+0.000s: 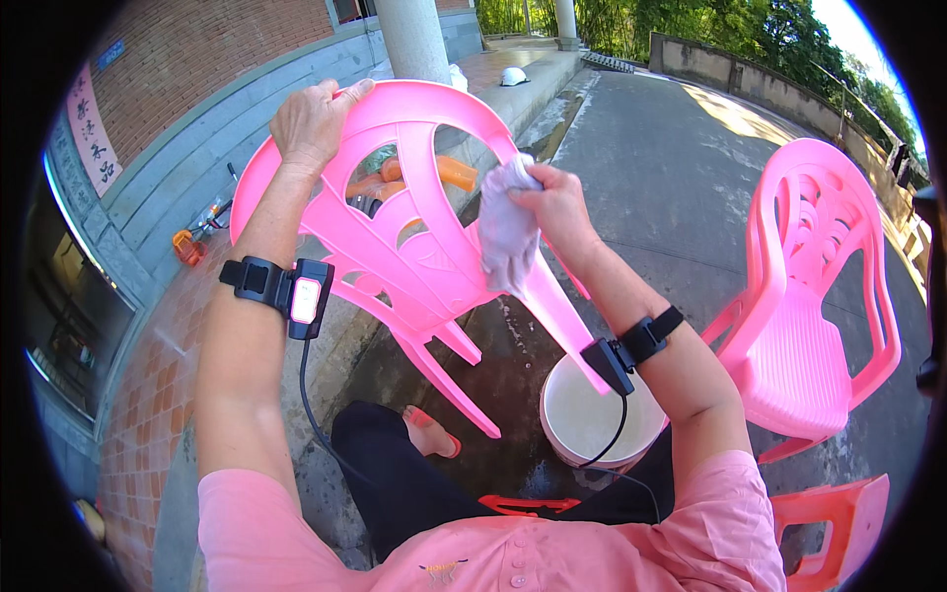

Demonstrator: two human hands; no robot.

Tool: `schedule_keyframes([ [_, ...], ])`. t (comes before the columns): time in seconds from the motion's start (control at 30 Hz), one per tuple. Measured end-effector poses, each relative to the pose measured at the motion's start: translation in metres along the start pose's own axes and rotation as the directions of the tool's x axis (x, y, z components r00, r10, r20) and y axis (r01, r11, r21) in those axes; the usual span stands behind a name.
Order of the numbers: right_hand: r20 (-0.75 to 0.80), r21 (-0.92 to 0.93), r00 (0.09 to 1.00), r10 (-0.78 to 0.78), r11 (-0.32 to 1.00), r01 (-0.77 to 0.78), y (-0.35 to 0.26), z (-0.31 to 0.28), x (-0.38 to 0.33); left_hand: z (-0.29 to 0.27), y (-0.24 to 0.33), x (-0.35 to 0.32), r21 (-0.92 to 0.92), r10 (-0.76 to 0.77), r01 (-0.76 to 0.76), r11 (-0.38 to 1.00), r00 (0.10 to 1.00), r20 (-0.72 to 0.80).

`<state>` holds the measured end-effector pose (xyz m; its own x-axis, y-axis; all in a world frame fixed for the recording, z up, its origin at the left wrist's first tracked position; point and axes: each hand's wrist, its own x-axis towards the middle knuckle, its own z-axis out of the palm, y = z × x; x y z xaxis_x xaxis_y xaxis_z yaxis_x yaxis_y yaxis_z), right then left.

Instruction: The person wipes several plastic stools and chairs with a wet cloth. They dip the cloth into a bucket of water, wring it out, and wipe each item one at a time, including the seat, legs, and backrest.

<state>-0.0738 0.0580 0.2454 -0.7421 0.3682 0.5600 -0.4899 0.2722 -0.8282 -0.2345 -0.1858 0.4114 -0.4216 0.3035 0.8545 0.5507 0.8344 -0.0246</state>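
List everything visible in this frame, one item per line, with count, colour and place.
tilted plastic chair: 1, pink, centre, held up off the ground
cloth: 1, pale, pressed on the tilted chair
upright plastic chair: 1, pink, right
bucket: 1, white, on wet ground under the tilted chair
stool: 1, orange-red, lower right
brick wall: 1, red, upper left
pillar: 1, grey, top centre
wrist devices: 2, black, one per forearm
foot in sandal: 1, red sandal, lower centre
left hand: grips the tilted chair's top edge
right hand: holds the cloth
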Motion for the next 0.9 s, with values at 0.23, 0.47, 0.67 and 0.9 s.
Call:
schedule_keyframes([
  [0.23,0.071,-0.496,0.798,-0.599,0.673,0.549,-0.04,0.097,0.077,0.01,0.006,0.003,-0.044,0.027,-0.028,0.999,1.0,-0.017],
  [0.47,0.45,-0.691,0.818,-0.36,0.439,0.574,0.061,0.093,-0.022,0.021,-0.012,0.006,-0.07,0.03,-0.032,0.997,0.999,-0.03],
  [0.67,0.429,-0.757,0.881,-0.2,0.452,0.472,0.136,0.023,-0.082,0.03,-0.022,0.007,0.044,0.019,-0.018,0.999,0.999,-0.037],
  [0.9,0.333,-0.795,0.939,0.081,0.56,0.233,0.192,-0.05,-0.166,0.021,-0.007,0.005,-0.053,-0.204,0.205,0.977,0.979,0.031],
])
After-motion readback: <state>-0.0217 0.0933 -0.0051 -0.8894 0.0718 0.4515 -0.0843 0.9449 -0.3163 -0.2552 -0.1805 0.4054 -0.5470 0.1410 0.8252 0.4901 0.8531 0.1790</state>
